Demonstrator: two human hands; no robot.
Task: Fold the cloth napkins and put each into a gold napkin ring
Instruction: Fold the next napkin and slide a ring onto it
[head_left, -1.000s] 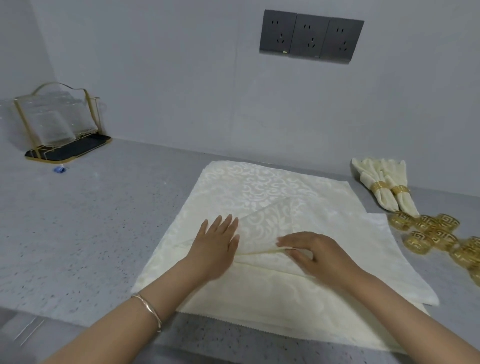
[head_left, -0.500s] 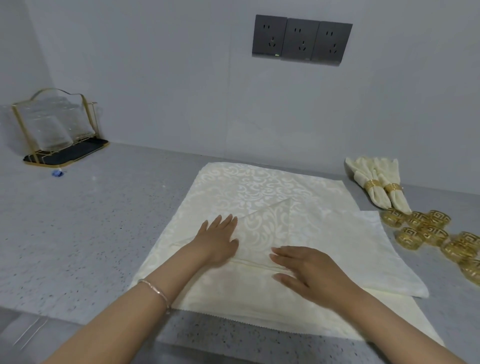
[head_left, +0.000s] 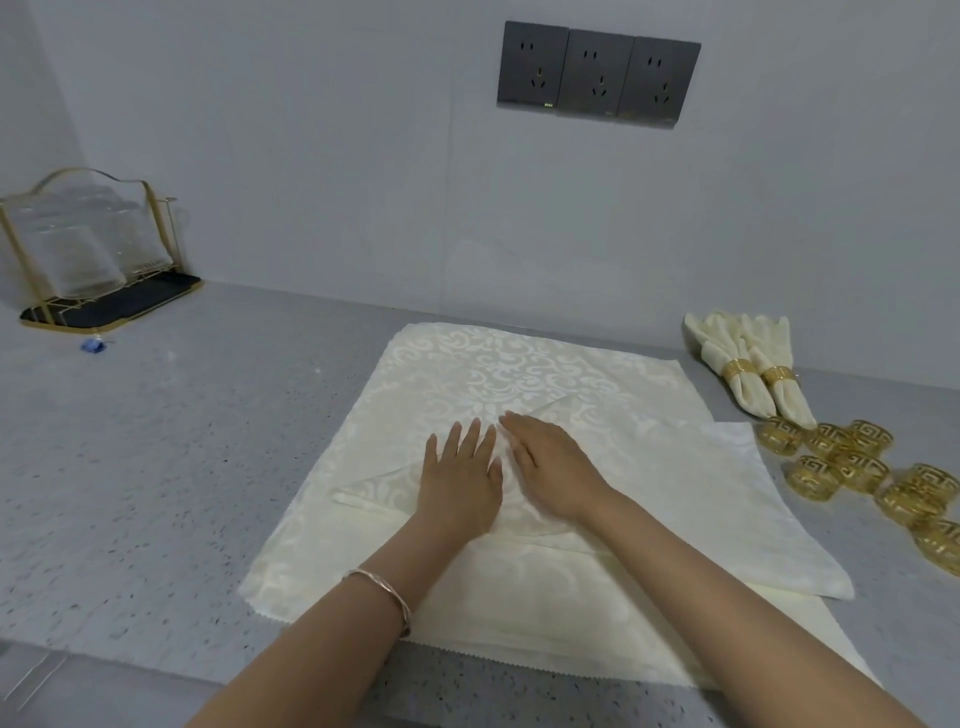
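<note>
A: What changed on the napkin?
B: The right hand let go of the fold and slid next to the left hand. Both lay flat, fingers straight, pressing it on the counter. That fold looked done.

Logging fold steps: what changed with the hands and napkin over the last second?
The right hand let go of the napkin flap it pinched, flattened, and slid forward beside the left hand. The left hand stayed flat on the napkin flap; loose gold rings and the two ringed napkins stayed put.
</note>
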